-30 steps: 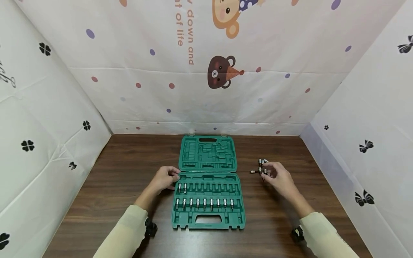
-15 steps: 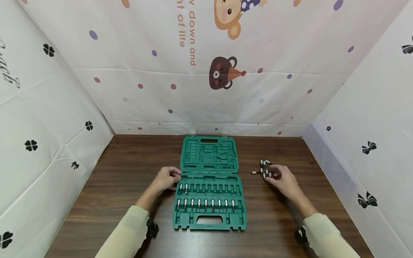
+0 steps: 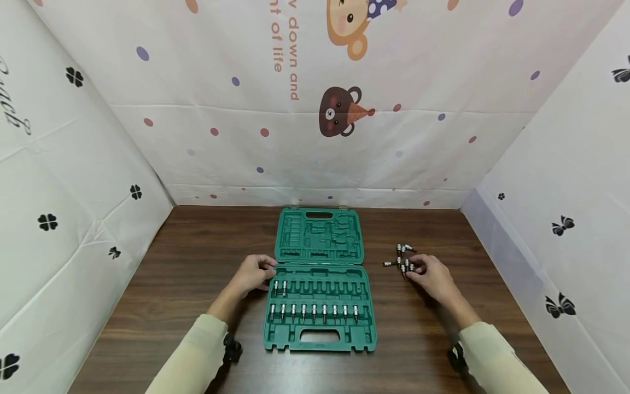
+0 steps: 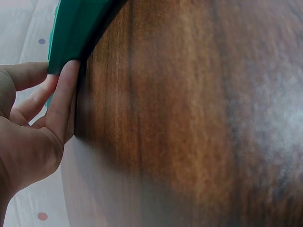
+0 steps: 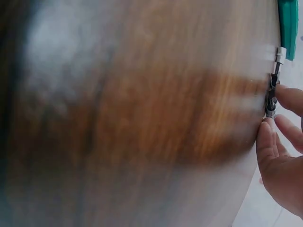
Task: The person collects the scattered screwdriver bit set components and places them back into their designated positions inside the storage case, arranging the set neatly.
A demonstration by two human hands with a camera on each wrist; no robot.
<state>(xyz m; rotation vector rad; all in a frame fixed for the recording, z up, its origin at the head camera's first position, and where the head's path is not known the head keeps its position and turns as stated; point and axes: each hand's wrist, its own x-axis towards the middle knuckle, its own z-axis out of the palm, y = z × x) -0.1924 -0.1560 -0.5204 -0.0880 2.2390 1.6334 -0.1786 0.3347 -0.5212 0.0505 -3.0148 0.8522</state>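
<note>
A green plastic socket case (image 3: pixel 320 331) lies unfolded on the table, its lid (image 3: pixel 319 235) flat at the back. My left hand (image 3: pixel 253 273) grips the left edge near the hinge, thumb on the rim and fingers along the side, as the left wrist view shows at the case edge (image 4: pixel 71 38). Several bit sockets (image 3: pixel 314 312) fill the front row; two stand at the left of the back row. To the right, my right hand (image 3: pixel 433 278) reaches into a loose pile of bit sockets (image 3: pixel 399 261), thumb and fingers apart around the nearest ones. One socket (image 5: pixel 280 56) shows in the right wrist view.
The brown wooden table (image 3: pixel 197 241) is enclosed by white printed cloth (image 3: pixel 221 148) at the back and both sides. The lid reaches close to the back cloth. A single socket (image 3: pixel 387 264) lies at the pile's left side, towards the case.
The view has shifted slightly. My right hand drew back a little from the pile, then its fingers moved in again at the near right sockets. My left hand stays on the case.
</note>
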